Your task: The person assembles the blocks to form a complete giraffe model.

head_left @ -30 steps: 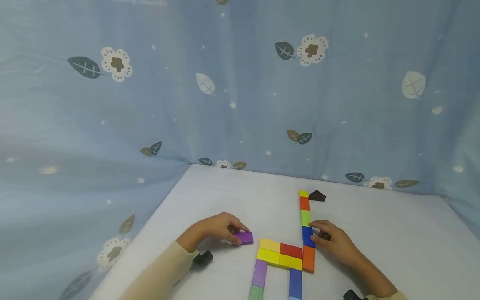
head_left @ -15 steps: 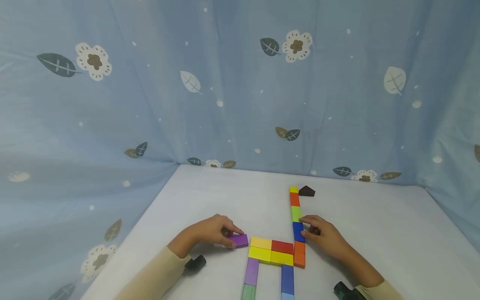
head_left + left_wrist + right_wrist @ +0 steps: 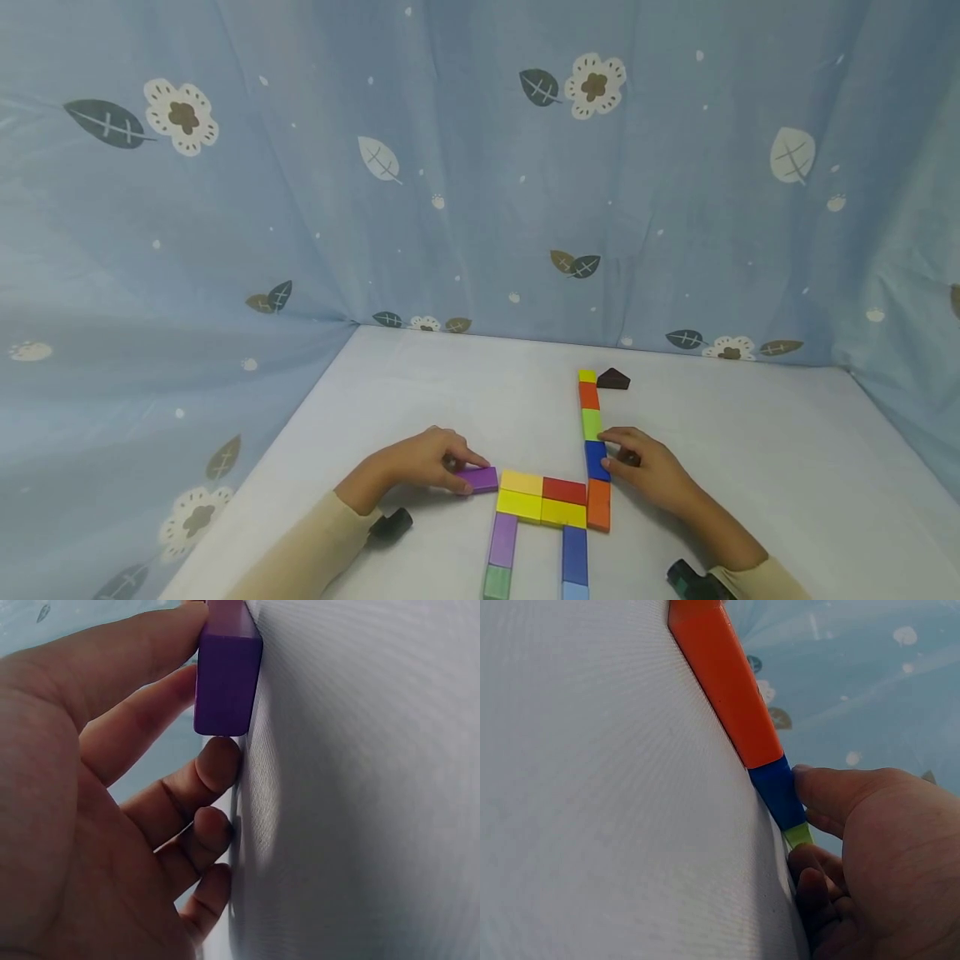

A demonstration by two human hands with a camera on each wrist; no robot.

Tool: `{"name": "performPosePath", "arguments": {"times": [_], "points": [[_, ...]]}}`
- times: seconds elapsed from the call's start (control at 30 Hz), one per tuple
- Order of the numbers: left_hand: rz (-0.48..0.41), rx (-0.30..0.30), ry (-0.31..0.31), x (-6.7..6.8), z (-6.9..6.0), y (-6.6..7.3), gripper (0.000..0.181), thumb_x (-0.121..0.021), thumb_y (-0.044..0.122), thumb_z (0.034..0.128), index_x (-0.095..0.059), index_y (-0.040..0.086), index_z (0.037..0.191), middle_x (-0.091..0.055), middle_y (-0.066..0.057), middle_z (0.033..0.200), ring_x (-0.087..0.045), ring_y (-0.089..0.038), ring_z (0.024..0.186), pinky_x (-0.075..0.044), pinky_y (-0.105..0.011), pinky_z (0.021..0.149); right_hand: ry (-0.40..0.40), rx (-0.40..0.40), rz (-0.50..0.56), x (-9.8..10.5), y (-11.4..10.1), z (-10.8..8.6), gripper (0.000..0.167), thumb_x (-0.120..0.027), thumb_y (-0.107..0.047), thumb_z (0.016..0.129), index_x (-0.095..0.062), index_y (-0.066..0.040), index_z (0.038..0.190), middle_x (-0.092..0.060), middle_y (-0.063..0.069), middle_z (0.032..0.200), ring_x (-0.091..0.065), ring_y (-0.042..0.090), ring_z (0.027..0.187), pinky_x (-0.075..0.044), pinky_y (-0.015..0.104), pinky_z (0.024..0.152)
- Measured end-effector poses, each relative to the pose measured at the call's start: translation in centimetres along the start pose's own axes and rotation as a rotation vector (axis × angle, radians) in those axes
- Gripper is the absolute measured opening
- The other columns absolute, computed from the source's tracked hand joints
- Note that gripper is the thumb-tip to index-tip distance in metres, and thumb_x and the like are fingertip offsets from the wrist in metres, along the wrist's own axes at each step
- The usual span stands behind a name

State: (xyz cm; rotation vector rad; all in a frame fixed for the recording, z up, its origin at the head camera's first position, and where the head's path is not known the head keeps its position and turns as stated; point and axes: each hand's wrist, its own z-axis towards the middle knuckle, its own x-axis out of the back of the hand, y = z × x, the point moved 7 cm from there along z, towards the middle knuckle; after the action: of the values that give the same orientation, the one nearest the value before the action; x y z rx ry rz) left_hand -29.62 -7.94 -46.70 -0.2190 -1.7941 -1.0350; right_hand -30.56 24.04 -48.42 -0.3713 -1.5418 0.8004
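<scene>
My left hand (image 3: 423, 461) pinches a purple rectangular block (image 3: 480, 480) between thumb and index finger. The block lies flat on the white table, its right end right by the pale yellow block (image 3: 522, 482); whether they touch I cannot tell. In the left wrist view the other fingers curl loosely below the purple block (image 3: 226, 686). My right hand (image 3: 654, 472) rests against the right side of a column of blocks. Its thumb touches the blue block (image 3: 596, 460), and the index fingertip is at the lime green block (image 3: 591, 424). Above the green are orange-red (image 3: 589, 396) and yellow (image 3: 587, 376) blocks.
Beside the column's top lies a dark brown five-sided block (image 3: 613, 379). An orange block (image 3: 598, 505) ends the column, beside red (image 3: 564, 491) and yellow (image 3: 563, 512) blocks. Lilac (image 3: 503, 540) and blue (image 3: 575, 555) legs run down. A patterned blue curtain (image 3: 465, 167) surrounds the table.
My left hand has slid the purple block rightward, narrowing its gap to the pale yellow block. My right hand stays at the column. The head view has shifted somewhat.
</scene>
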Motion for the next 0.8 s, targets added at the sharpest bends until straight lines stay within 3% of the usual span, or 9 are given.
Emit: {"name": "performPosePath", "arguments": {"times": [0.33, 0.8], "points": [[0.078, -0.003, -0.015, -0.20, 0.12, 0.41, 0.040, -0.073, 0.040, 0.0849, -0.067, 0.037, 0.125, -0.054, 0.019, 0.082, -0.047, -0.005, 0.081, -0.038, -0.027, 0.074, -0.001, 0.005, -0.020, 0.15, 0.10, -0.17, 0.040, -0.072, -0.027, 0.089, -0.064, -0.019, 0.127, -0.057, 0.002, 0.128, -0.055, 0.014, 0.090, -0.051, 0.029, 0.079], [0.109, 0.019, -0.041, -0.29, 0.03, 0.66, 0.041, -0.071, 0.043, 0.0857, -0.066, 0.039, 0.126, -0.053, 0.019, 0.084, -0.046, -0.005, 0.083, -0.037, -0.027, 0.074, -0.002, 0.000, -0.015, 0.18, 0.08, -0.28, 0.040, -0.072, -0.029, 0.089, -0.064, -0.020, 0.127, -0.057, 0.001, 0.128, -0.055, 0.015, 0.091, -0.051, 0.029, 0.079]]}}
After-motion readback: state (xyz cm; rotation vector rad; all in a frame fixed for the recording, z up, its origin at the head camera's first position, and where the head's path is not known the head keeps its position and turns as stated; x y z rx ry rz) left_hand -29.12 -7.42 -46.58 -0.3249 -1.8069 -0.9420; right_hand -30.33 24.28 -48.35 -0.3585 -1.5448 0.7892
